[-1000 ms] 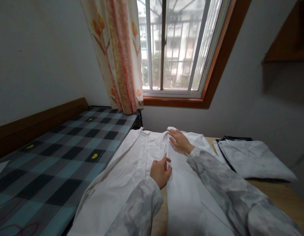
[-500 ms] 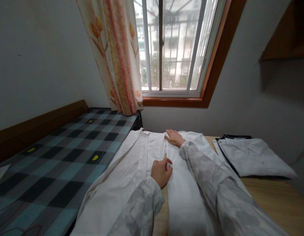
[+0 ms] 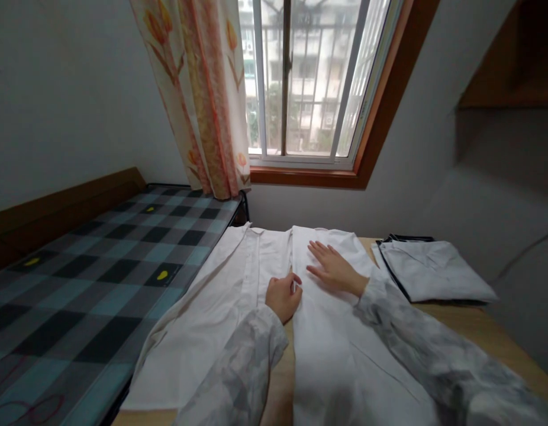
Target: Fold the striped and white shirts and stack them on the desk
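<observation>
A white shirt (image 3: pixel 232 296) lies spread on the wooden table, its front parted into a left and a right panel with a strip of wood between them. My left hand (image 3: pixel 283 299) is closed at the gap, fingers curled in a pinch at the inner edge of the right panel (image 3: pixel 322 343); the fingertips are partly hidden. Flat on that panel, farther right, rests my right hand (image 3: pixel 336 269), open with its fingers spread. A button strip (image 3: pixel 251 260) runs down the left panel. Both forearms wear grey patterned sleeves.
Right of the shirt, a folded white garment (image 3: pixel 438 269) with dark edging lies on the wooden table (image 3: pixel 473 331). A bed with a checked mattress (image 3: pixel 123 296) adjoins on the left. Beyond are a curtain (image 3: pixel 203 106) and a window (image 3: pixel 307 89); a wooden cabinet (image 3: pixel 513 77) hangs upper right.
My right hand has slid from the far inner edge of the right panel toward me and to the right, fingers spreading. My left hand stays at the gap. The view has shifted slightly.
</observation>
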Demonstrator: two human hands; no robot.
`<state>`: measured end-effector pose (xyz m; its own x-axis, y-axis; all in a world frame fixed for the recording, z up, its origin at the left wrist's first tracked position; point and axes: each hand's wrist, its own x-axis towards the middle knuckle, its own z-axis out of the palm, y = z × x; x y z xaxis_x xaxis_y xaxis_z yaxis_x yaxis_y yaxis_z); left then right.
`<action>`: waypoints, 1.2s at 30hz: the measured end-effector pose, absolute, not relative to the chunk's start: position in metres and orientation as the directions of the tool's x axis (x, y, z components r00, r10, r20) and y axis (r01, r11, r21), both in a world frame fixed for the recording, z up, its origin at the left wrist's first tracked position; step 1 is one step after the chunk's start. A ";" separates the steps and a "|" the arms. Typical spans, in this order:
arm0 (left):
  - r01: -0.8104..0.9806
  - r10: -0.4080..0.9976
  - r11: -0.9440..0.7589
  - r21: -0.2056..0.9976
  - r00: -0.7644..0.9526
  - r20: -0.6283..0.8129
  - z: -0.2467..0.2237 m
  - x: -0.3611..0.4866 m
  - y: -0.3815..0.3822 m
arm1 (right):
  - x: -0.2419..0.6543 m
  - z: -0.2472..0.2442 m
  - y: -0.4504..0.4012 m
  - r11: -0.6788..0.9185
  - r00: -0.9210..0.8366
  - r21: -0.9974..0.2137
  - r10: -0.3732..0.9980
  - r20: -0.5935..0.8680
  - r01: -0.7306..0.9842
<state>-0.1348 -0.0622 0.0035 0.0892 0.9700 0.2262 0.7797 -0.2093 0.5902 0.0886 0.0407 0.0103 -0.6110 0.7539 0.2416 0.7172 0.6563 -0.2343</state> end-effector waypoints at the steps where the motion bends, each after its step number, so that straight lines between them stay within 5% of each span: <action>1: 0.786 0.969 -0.213 0.581 0.095 0.227 0.004 -0.135 -0.062 | 0.096 0.004 0.019 0.674 -0.632 -0.234 0.739 0.233 0.701; 7: 0.834 0.961 -0.244 0.495 0.140 0.237 0.005 -0.135 -0.061 | 0.105 -0.023 -0.023 0.651 -0.629 -0.264 0.758 0.174 0.712; 16: 0.927 0.952 -0.227 0.300 0.146 0.268 0.005 -0.130 -0.060 | 0.097 -0.002 -0.003 0.457 -0.430 -0.286 0.890 0.154 0.842; 23: 0.939 0.963 -0.192 0.286 0.124 0.241 0.010 -0.128 -0.059 | 0.096 0.008 -0.127 0.708 -0.671 -0.311 0.704 0.232 0.634; 36: 0.965 0.980 -0.102 0.242 0.056 0.190 0.026 -0.114 -0.083 | 0.152 0.008 -0.193 0.717 -0.753 -0.406 0.651 0.100 0.566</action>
